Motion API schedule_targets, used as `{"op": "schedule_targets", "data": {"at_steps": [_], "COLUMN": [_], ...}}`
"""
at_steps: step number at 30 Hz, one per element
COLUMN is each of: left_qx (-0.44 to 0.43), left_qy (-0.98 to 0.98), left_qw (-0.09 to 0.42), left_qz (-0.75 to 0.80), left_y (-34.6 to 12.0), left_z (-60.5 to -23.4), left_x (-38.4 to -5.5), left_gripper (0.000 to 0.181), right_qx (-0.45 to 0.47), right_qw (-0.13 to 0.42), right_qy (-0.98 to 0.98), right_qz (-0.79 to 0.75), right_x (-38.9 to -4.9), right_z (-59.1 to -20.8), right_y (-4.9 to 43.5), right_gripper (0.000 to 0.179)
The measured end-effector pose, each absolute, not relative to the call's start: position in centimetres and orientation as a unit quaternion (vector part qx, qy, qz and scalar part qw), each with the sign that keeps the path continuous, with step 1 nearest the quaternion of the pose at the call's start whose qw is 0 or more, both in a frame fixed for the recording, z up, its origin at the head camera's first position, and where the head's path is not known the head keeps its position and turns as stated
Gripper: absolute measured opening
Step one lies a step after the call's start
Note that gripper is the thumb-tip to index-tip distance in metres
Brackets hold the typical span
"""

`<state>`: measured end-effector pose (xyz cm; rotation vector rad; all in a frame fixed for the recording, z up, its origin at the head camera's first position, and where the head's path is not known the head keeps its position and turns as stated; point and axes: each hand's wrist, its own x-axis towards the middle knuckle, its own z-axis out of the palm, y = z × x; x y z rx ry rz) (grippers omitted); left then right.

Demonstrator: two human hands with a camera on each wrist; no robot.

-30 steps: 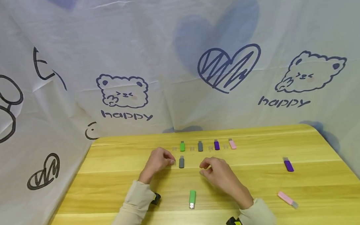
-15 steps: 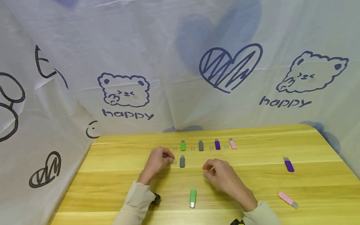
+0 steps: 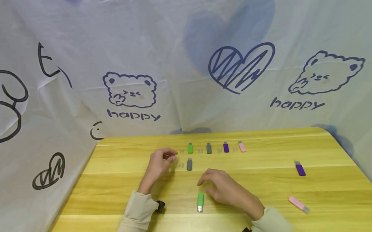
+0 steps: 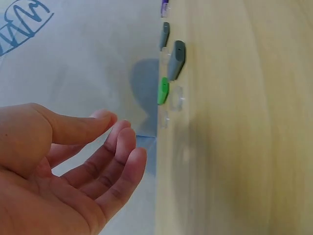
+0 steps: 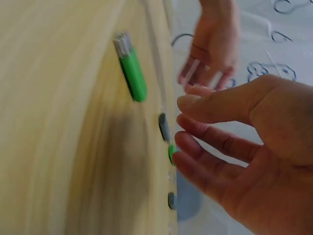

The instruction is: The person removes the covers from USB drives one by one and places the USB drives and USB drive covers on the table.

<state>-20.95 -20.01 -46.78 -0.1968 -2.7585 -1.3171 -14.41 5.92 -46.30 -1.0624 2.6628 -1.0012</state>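
Observation:
My left hand (image 3: 158, 163) is held over the table with loosely bent fingers and nothing between them. Just to its right lie a clear cap (image 3: 181, 165) and a grey USB stick (image 3: 189, 164), side by side. My right hand (image 3: 226, 187) hovers up and right of a green USB stick (image 3: 200, 201), whose metal plug points toward me. In the right wrist view the thumb and fingers stand apart, and that green USB stick (image 5: 134, 77) lies beyond them. The left wrist view shows the grey USB stick (image 4: 177, 59) and the cap (image 4: 178, 99) past the fingertips.
Along the back, green (image 3: 190, 148), grey (image 3: 209, 148), purple (image 3: 226, 147) and pink (image 3: 242, 146) USB sticks form a row, each with a clear cap at its left. Another purple stick (image 3: 300, 169) and pink stick (image 3: 297, 203) lie at the right. A printed cloth (image 3: 185, 105) hangs behind the table.
The left hand has let go of the clear cap beside the grey USB stick and drawn up and left. The right hand has come nearer to the front green USB stick, its fingers spreading.

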Motion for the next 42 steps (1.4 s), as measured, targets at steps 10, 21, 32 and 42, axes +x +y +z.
{"op": "schedule_targets", "data": {"at_steps": [10,21,32,42], "left_qx": [-0.078,-0.069,-0.07,-0.08], "left_qy": [-0.897,-0.896,-0.897,-0.895], "left_qw": [0.072,0.075,0.074,0.084], "left_qz": [-0.43,-0.433,-0.431,-0.432], "left_y": [-19.7,-19.8,-20.1,-19.8], "left_z": [-46.7,-46.3,-46.3,-45.7], "left_x": [-20.8,-20.7,-20.5,-20.4], "left_gripper": [0.011,0.011,0.011,0.011], "right_qx": [-0.404,-0.43,-0.437,-0.431], "right_qw": [0.107,0.145,0.147,0.153], "right_qy": [0.861,0.843,0.84,0.833], "right_qz": [-0.289,-0.29,-0.286,-0.312], "right_x": [-13.9,-13.9,-14.2,-13.7], "right_z": [-46.5,-46.8,-47.1,-47.2], "right_y": [4.1,3.2,3.5,3.6], "right_gripper": [0.032,0.037,0.016,0.022]}}
